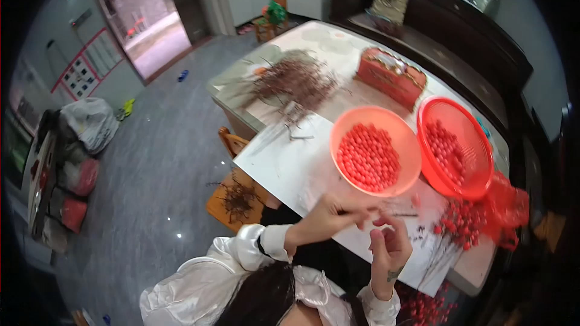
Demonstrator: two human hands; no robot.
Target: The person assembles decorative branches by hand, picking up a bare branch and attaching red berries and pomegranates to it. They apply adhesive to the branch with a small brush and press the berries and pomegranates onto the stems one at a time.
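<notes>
My left hand [335, 214] reaches in from the left in front of the orange bowl [408, 122], its fingertips smeared by motion. Close beside it, my right hand [391, 247] is raised with curled fingers and the thumb bent toward them; what it pinches, if anything, is too small to make out. Round red berries [370, 156] fill the bowl's bottom. To its right, a red mesh colander [480, 163] is tilted, with more red berries [445, 148] inside. Thin stems with red berries [465, 220] lie to the right of my hands.
Bare brown twigs [293, 81] are heaped on the far part of the table [278, 151]. A red ornate box [391, 78] stands behind the bowls. A red plastic bag [507, 205] lies at the right edge. A wooden stool [220, 208] holds twigs. More berry stems [429, 311] are below.
</notes>
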